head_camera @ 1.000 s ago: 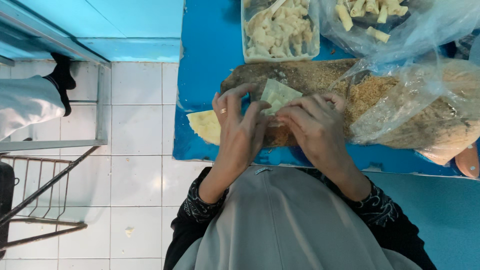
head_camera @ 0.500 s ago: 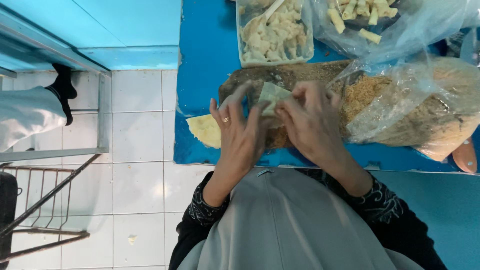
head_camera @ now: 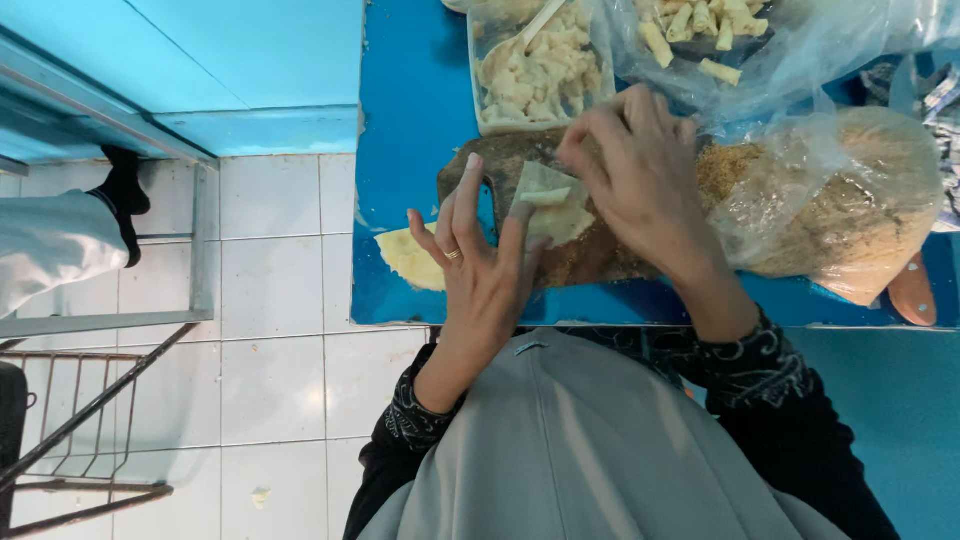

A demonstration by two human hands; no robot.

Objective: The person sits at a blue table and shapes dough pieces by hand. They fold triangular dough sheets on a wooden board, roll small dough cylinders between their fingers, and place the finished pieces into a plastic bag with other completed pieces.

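A pale folded dough wrapper [head_camera: 553,203] lies on a brown wooden board [head_camera: 590,262] on the blue table [head_camera: 410,110]. My left hand [head_camera: 478,268] is spread open, its fingertips pressing the wrapper's near edge; a ring shows on one finger. My right hand [head_camera: 638,180] reaches over the board, its fingers pinching the wrapper's far fold. A second flat wrapper [head_camera: 410,258] lies at the table's edge, left of my left hand.
A clear tub of pale filling with a spoon [head_camera: 540,65] stands beyond the board. Plastic bags hold rolled pieces [head_camera: 700,30] and breadcrumbs [head_camera: 850,210]. Another person's leg in a black sock [head_camera: 70,235] is at left, over white floor tiles and a metal rack [head_camera: 80,420].
My left hand has drawn back and opened flat at the wrapper's edge. My right hand has shifted up over the fold. The wrapper is more folded than before.
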